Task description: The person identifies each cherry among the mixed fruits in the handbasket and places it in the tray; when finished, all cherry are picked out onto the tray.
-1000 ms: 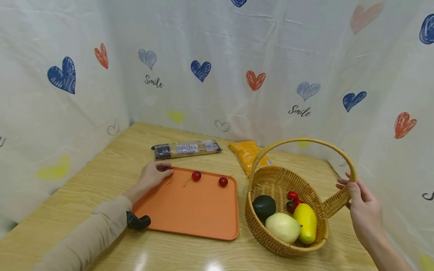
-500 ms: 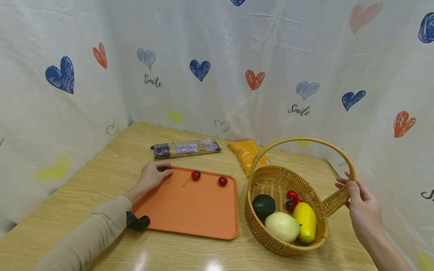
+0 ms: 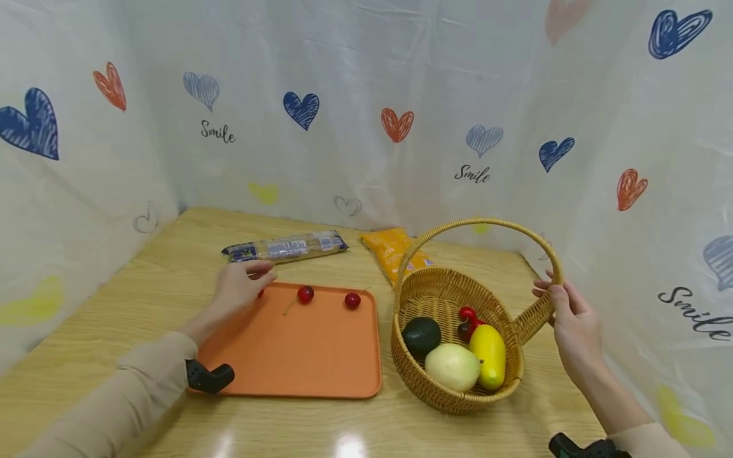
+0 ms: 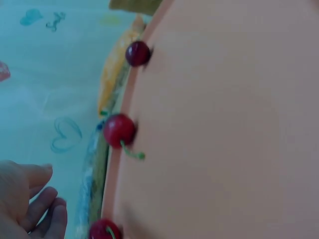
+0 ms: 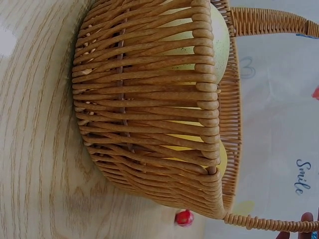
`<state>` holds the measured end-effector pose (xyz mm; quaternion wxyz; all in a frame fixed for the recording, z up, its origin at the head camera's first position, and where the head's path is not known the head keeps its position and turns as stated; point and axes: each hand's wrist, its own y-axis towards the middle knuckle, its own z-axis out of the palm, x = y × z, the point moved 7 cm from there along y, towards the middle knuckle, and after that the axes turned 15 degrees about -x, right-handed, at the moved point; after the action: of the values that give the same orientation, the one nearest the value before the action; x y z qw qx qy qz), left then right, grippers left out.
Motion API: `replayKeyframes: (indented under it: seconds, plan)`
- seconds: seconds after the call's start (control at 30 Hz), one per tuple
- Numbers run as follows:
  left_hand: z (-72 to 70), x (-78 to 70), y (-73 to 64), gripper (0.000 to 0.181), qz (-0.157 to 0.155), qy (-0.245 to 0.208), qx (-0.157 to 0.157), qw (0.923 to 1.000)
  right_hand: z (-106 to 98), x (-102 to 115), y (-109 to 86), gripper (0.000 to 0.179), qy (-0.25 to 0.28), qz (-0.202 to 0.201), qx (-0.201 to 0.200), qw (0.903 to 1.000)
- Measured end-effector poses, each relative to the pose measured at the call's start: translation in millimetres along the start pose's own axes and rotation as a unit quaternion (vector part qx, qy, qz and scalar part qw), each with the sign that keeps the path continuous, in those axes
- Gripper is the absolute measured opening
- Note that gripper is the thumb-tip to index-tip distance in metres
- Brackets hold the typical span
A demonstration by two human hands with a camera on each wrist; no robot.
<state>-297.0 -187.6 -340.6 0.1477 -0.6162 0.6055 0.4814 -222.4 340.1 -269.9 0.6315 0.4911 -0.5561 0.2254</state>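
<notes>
My left hand hovers over the back left corner of the orange tray, fingers loosely bent. In the left wrist view a cherry lies by the tray's rim, apart from those fingers. Two more cherries lie along the back rim, a stemmed one and a darker one. With thumb and fingers, my right hand holds the handle of the wicker basket, which stands on the table. Inside are a dark green avocado, a pale green fruit, a yellow papaya and small red fruits.
Behind the tray lies a clear-and-blue packet. An orange bag is partly hidden by the basket. Beyond the basket, the right wrist view shows a small red round thing. A heart-printed curtain encloses the table.
My left hand has drawn up and back from the cherry at the corner. The head view has swung right, and everything sits further left in it. The right hand still holds the basket handle.
</notes>
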Motion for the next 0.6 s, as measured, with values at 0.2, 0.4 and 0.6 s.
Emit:
replayKeyframes:
  seconds: [0.2,0.4,0.6]
  plan:
    - [18.3,-23.5,-7.1,0.035,-0.006,-0.052,0.046,0.9976,1.5,0.3,1.8,0.045,0.011,0.002,0.001,0.9999]
    - [34.9,-52.5,-15.3,0.035,-0.017,-0.085,0.078,0.9932,1.5,0.0,2.5,0.044,0.022,0.006,0.001,0.9997]
    - [49.5,-79.1,-27.1,0.035,-0.015,-0.154,0.102,0.9826,1.9,-0.4,2.1,0.043,0.022,0.007,0.000,0.9997]
